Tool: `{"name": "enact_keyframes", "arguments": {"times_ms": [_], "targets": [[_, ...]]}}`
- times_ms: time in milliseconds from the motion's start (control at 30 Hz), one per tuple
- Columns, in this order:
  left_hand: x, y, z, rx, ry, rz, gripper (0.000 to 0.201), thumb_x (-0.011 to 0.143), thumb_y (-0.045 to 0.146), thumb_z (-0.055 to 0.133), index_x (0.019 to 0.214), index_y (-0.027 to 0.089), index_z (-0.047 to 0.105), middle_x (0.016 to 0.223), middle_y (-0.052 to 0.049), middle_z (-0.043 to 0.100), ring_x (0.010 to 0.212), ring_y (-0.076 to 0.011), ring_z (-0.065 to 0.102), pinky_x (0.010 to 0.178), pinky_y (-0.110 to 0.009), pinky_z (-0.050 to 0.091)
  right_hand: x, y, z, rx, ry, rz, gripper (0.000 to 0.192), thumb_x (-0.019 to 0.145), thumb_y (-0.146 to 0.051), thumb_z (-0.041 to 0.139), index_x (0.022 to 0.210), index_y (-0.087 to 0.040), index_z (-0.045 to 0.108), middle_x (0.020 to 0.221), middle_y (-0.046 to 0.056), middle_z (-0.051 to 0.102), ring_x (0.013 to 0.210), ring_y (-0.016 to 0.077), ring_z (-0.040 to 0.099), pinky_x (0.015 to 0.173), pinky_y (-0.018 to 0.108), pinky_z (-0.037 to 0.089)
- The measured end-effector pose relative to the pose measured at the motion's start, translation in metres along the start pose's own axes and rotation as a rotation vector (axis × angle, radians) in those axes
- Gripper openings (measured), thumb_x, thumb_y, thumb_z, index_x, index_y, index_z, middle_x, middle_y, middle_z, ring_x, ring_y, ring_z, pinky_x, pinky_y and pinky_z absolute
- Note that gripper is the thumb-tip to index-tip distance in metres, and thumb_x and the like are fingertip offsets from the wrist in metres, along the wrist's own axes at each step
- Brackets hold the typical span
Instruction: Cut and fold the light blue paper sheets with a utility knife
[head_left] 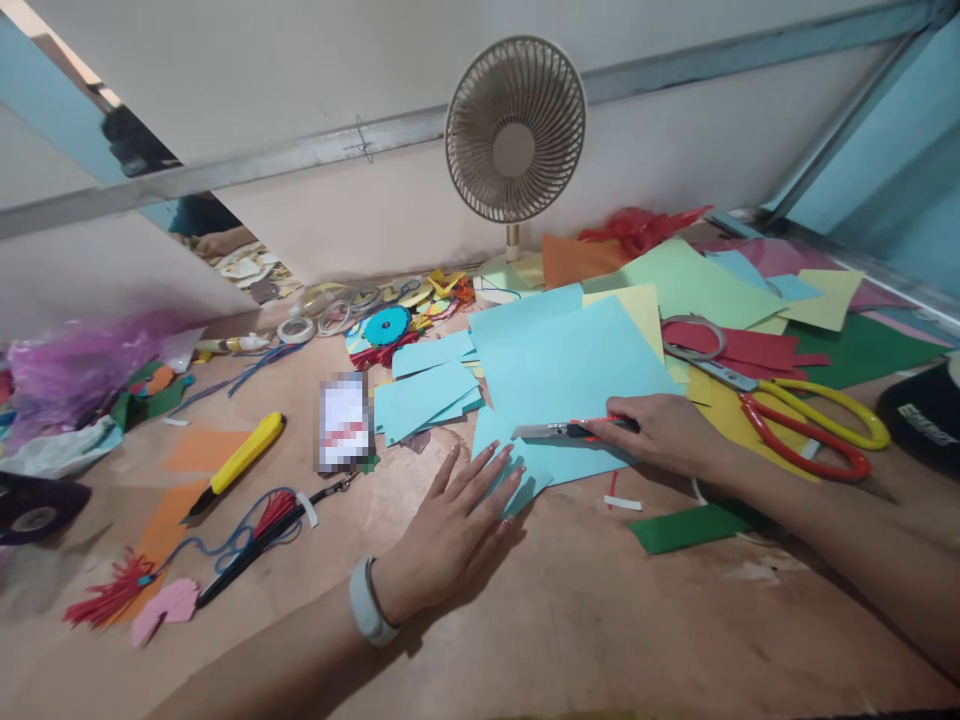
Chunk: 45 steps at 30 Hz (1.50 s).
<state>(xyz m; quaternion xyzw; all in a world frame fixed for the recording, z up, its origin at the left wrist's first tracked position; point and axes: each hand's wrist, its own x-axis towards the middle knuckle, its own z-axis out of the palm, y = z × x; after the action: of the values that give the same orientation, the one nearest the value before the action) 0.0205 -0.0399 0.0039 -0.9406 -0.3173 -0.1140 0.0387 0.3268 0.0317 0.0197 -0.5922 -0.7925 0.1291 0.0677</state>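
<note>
My right hand (652,428) grips a utility knife (559,431) with a grey and black body and red marks. Its front end points left over a large sheet of light blue paper (570,370). Fingers spread, my left hand (457,530) lies flat on the lower left corner of the blue paper and the tabletop, just below the knife's tip. A grey band circles the left wrist. Smaller cut pieces of light blue paper (427,400) are stacked left of the sheet. I cannot make out whether the blade touches the paper.
Red-and-yellow-handled scissors (810,425) lie at right on coloured paper. A yellow cutter (244,455), a red tassel (112,590) and a badge (343,422) with a lanyard are at left. Behind stands a fan (514,130) by the wall. A green strip (686,527) lies below my right forearm.
</note>
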Motion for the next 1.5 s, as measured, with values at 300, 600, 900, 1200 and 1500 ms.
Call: {"name": "enact_keyframes", "arguments": {"times_ms": [300,600,900,1200,1500], "targets": [[-0.002,-0.005,0.005,-0.112,-0.115,0.022,0.050,0.106,0.026,0.038,0.155,0.021,0.029,0.158,-0.006,0.036,0.150,-0.0206,0.023,0.125,-0.049,0.007,0.000,0.011,-0.010,0.034,-0.177,-0.162,0.057,0.089,-0.072,0.037,0.065,-0.023,0.053,0.060,0.002,0.057,0.059,0.0172,0.048,0.057,0.029,0.027],[0.000,-0.007,0.005,-0.128,-0.175,0.017,0.048,0.107,0.025,0.034,0.155,0.018,0.030,0.160,-0.011,0.031,0.150,-0.0222,0.025,0.124,-0.051,0.014,0.003,0.006,-0.017,-0.052,-0.260,-0.191,0.052,0.093,-0.064,0.037,0.067,-0.022,0.054,0.061,0.003,0.056,0.057,0.0171,0.046,0.056,0.029,0.023],[-0.001,-0.007,0.004,-0.157,-0.145,0.013,0.049,0.106,0.024,0.037,0.154,0.017,0.031,0.159,-0.012,0.032,0.149,-0.0235,0.025,0.124,-0.052,0.016,0.005,0.011,-0.012,-0.132,-0.218,-0.303,0.052,0.097,-0.060,0.033,0.074,-0.022,0.059,0.072,0.006,0.066,0.065,0.0196,0.055,0.059,0.031,0.022],[-0.002,-0.007,0.007,-0.141,-0.140,0.011,0.048,0.106,0.026,0.037,0.154,0.019,0.031,0.160,-0.010,0.030,0.150,-0.0229,0.023,0.124,-0.052,0.015,0.004,0.022,-0.011,-0.198,-0.172,-0.406,0.055,0.080,-0.075,0.056,0.081,-0.020,0.060,0.076,0.006,0.066,0.067,0.0213,0.056,0.059,0.030,0.023],[0.000,-0.007,0.006,-0.116,-0.161,0.018,0.050,0.106,0.024,0.037,0.155,0.017,0.029,0.160,-0.012,0.031,0.150,-0.0264,0.023,0.123,-0.054,0.019,0.006,0.025,-0.004,-0.134,0.026,-0.670,0.039,0.098,-0.045,0.049,0.126,-0.022,0.063,0.098,0.010,0.063,0.083,0.0217,0.053,0.076,0.034,0.037]]}}
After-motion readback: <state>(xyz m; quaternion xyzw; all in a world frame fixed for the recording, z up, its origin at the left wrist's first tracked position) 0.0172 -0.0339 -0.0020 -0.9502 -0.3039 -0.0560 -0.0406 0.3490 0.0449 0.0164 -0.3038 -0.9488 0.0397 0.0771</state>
